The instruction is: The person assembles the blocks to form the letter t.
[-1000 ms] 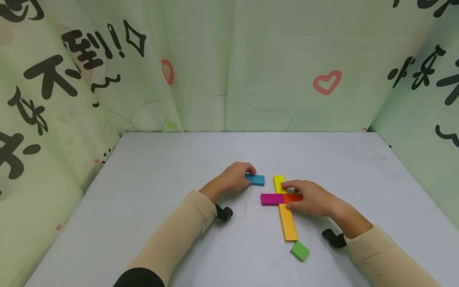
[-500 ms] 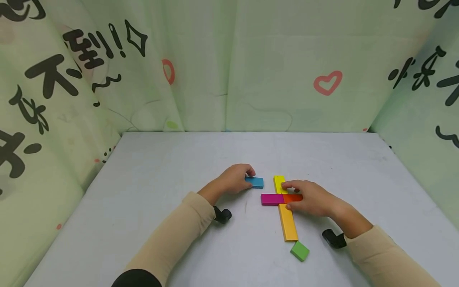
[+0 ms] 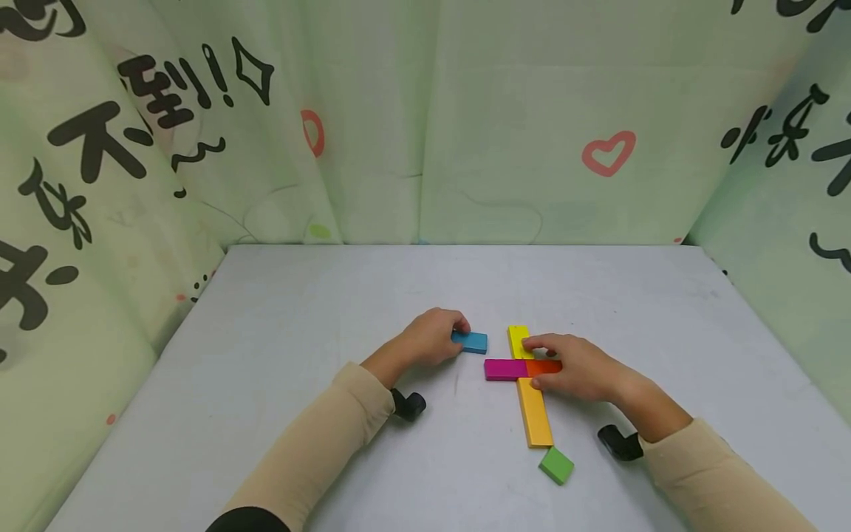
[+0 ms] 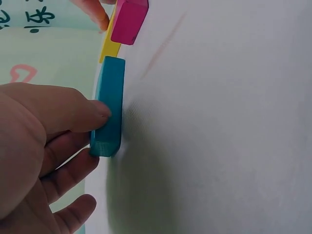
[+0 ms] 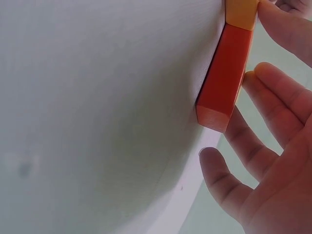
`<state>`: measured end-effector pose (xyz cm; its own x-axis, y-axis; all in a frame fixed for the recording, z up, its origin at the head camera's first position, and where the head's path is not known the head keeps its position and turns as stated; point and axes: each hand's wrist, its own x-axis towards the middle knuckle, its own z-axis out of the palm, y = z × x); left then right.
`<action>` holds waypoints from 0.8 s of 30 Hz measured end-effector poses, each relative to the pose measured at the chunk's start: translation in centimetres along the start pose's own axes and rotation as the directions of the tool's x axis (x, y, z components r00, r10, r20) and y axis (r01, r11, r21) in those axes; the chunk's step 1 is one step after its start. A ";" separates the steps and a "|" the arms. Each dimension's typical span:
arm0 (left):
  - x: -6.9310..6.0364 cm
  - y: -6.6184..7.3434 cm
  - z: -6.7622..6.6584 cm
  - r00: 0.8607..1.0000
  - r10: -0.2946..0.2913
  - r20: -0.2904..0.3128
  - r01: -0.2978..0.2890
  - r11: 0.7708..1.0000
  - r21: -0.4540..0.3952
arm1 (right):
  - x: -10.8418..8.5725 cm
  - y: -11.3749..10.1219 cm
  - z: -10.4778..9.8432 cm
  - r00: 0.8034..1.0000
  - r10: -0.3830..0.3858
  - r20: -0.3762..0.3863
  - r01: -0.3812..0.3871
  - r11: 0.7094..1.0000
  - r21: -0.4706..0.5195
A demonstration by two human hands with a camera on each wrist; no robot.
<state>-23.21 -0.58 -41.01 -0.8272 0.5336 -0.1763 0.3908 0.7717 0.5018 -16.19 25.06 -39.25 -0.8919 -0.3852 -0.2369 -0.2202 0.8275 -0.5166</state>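
Between thumb and fingers, my left hand pinches one end of a blue block, low over or on the table. In the left wrist view the blue block points towards a magenta block. My right hand spans an orange-red block. A fingertip touches the yellow block behind it, and the thumb rests on the amber block in front. End to end with the orange-red block lies the magenta block. Its fingers look spread and fairly straight in the right wrist view.
A green block sits turned at the near end of the amber block. Light green printed curtains hang behind and beside the white table. A black wrist camera hangs at my left cuff.
My left hand has drawn the blue block slightly nearer and to the left. My right hand and the other blocks stay where they were.
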 end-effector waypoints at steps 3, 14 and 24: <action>-0.2 -0.1 0.1 1.000 0.012 -0.001 -0.012 1.000 0.000 | 0.0 0.0 0.0 1.000 -0.002 -0.003 0.002 1.000 0.001; -1.0 -0.5 0.2 1.000 0.011 -0.013 -0.012 0.999 -0.047 | 0.0 0.1 0.1 1.000 -0.009 -0.006 0.009 1.000 0.004; -1.5 -0.3 0.4 0.999 -0.023 -0.023 0.022 0.998 -0.061 | -0.1 0.1 0.1 1.000 -0.008 -0.010 0.008 1.000 0.006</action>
<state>-21.97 -1.47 -41.25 -0.8449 0.5075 -0.1687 0.3473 0.7606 0.5486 -16.12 25.17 -39.38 -0.8939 -0.3876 -0.2250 -0.2245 0.8218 -0.5236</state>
